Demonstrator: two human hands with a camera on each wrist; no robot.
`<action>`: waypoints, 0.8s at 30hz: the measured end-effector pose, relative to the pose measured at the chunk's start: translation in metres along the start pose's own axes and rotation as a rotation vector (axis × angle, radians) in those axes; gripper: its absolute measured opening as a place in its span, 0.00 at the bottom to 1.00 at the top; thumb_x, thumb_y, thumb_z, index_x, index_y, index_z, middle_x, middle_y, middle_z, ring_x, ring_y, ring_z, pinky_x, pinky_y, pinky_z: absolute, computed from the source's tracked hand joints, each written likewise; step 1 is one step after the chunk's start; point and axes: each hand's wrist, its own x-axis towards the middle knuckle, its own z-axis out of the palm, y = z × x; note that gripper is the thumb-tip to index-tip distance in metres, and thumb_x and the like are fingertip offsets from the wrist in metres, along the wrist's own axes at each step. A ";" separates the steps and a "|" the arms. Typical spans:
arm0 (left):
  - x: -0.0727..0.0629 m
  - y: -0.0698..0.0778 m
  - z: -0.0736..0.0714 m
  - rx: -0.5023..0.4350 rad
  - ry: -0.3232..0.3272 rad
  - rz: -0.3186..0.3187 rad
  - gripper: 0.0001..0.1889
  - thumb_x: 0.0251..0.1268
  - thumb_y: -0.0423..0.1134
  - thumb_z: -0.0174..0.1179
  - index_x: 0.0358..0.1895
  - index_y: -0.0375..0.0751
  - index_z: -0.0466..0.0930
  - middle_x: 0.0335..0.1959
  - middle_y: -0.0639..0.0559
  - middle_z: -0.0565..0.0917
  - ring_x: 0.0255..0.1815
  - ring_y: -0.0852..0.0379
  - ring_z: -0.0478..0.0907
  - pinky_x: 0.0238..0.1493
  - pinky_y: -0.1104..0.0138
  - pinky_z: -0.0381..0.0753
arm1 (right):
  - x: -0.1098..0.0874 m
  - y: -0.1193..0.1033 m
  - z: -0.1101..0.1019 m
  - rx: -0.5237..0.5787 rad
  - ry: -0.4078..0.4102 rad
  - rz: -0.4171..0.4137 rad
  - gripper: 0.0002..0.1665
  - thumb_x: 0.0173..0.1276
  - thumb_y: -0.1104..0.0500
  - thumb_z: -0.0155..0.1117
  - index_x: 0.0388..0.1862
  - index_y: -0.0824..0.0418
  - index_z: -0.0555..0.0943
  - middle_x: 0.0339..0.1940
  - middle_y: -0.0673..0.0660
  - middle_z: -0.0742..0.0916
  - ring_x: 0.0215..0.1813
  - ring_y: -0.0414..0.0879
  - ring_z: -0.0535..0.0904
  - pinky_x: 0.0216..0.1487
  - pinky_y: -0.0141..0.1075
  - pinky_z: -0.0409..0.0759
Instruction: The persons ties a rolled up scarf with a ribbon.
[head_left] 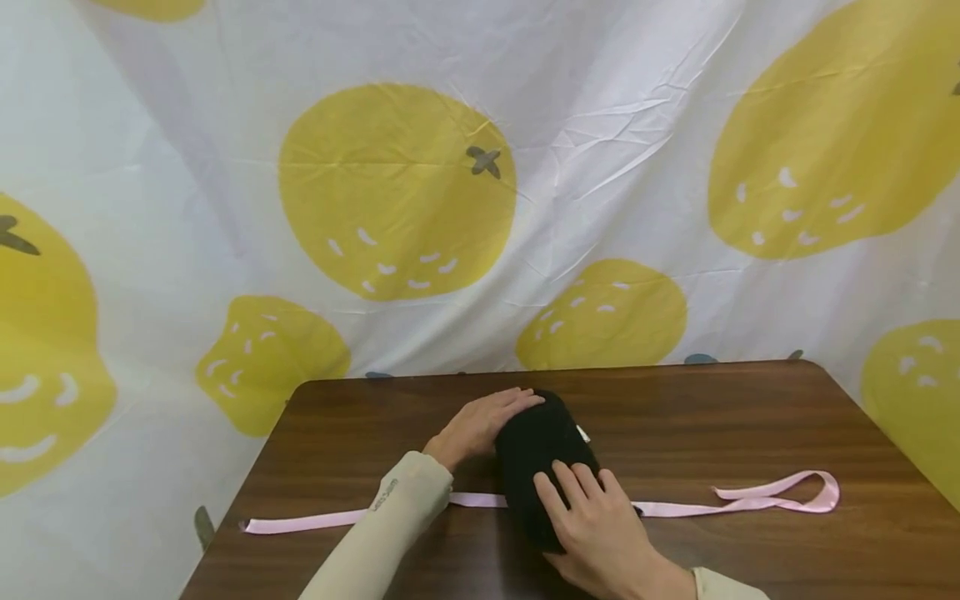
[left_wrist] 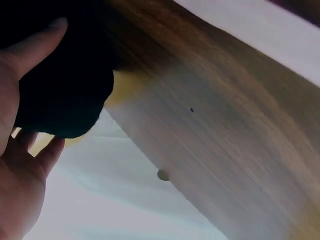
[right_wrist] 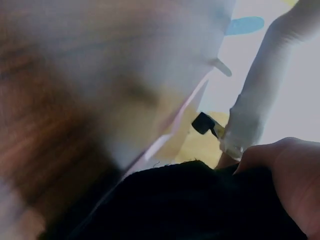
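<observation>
Nearest, a pale right sleeve (head_left: 726,585) ran in from the bottom edge. Beyond it the right hand (head_left: 603,525) held the near part of a black cloth bundle (head_left: 528,467), its fingers spread and bent over the top and its thumb low at the near end. The pale left sleeve (head_left: 390,533), marked with dark lettering, reached over a pink ribbon (head_left: 738,505).

The bundle lay lengthwise across the ribbon, around the middle of the worktop (head_left: 375,454). The ribbon showed on both sides of it: straight toward the worktop's left edge, and doubled back in a loose loop on the right. The stretch at the bundle was hidden.

Farther off, the left hand (head_left: 480,421) gripped the bundle's far end; the left wrist view showed the thumb along one face and fingertips at the end's edge. A small white tag (head_left: 583,434) stuck out from the bundle's right side. Behind the worktop's far edge hung a wrinkled white cloth (head_left: 420,50) printed with large yellow fruits (head_left: 397,192).
</observation>
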 end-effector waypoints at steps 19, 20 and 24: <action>-0.003 0.014 -0.008 0.132 -0.190 -0.013 0.51 0.55 0.41 0.74 0.79 0.52 0.50 0.80 0.49 0.56 0.79 0.49 0.54 0.74 0.59 0.60 | -0.010 -0.004 0.004 0.063 -0.086 -0.106 0.60 0.29 0.24 0.78 0.56 0.61 0.78 0.41 0.56 0.83 0.40 0.49 0.78 0.35 0.40 0.80; -0.003 0.014 -0.008 0.140 -0.191 -0.010 0.51 0.55 0.41 0.74 0.79 0.52 0.50 0.80 0.49 0.55 0.79 0.49 0.53 0.74 0.58 0.59 | -0.010 -0.004 0.004 0.071 -0.103 -0.109 0.60 0.30 0.24 0.78 0.57 0.61 0.78 0.41 0.55 0.83 0.40 0.49 0.78 0.36 0.39 0.80; -0.006 0.015 -0.008 0.155 -0.203 -0.016 0.49 0.58 0.39 0.71 0.80 0.53 0.49 0.80 0.49 0.54 0.80 0.49 0.51 0.75 0.59 0.57 | -0.012 -0.003 0.006 0.094 -0.120 -0.128 0.57 0.36 0.22 0.74 0.59 0.58 0.77 0.40 0.53 0.83 0.40 0.47 0.78 0.36 0.38 0.80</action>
